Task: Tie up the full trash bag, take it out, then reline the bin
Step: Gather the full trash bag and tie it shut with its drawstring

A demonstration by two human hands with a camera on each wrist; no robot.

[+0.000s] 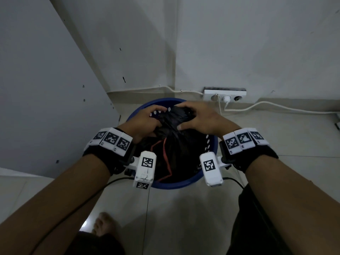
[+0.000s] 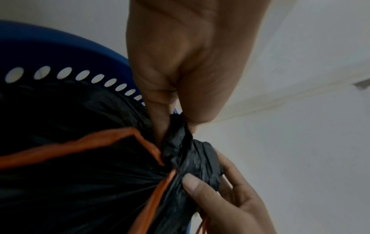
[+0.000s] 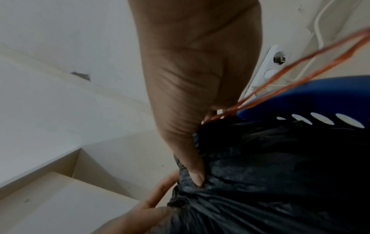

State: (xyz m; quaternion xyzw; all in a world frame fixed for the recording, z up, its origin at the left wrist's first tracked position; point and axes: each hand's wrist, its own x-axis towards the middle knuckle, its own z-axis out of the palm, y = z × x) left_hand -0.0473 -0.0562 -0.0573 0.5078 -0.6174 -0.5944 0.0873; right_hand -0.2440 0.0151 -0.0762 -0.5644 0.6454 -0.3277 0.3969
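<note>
A full black trash bag (image 1: 174, 150) with an orange drawstring (image 1: 166, 161) sits inside a round blue bin (image 1: 176, 184) with holes under its rim. The bag's top is gathered into a twisted neck (image 2: 190, 159) over the bin's far side. My left hand (image 1: 145, 122) grips the neck from the left, fingers curled into the plastic. My right hand (image 1: 198, 116) holds the neck from the right, thumb (image 3: 195, 172) pressed into the bag (image 3: 270, 174). A loop of the orange drawstring (image 3: 300, 63) runs out from under my right palm. The bag's contents are hidden.
The bin stands on pale floor tiles (image 1: 184, 208) in a corner between a grey cabinet panel (image 1: 46, 89) and a white wall. A white power strip (image 1: 224, 95) with cables lies just behind the bin. My bare foot (image 1: 104, 225) is at the bottom left.
</note>
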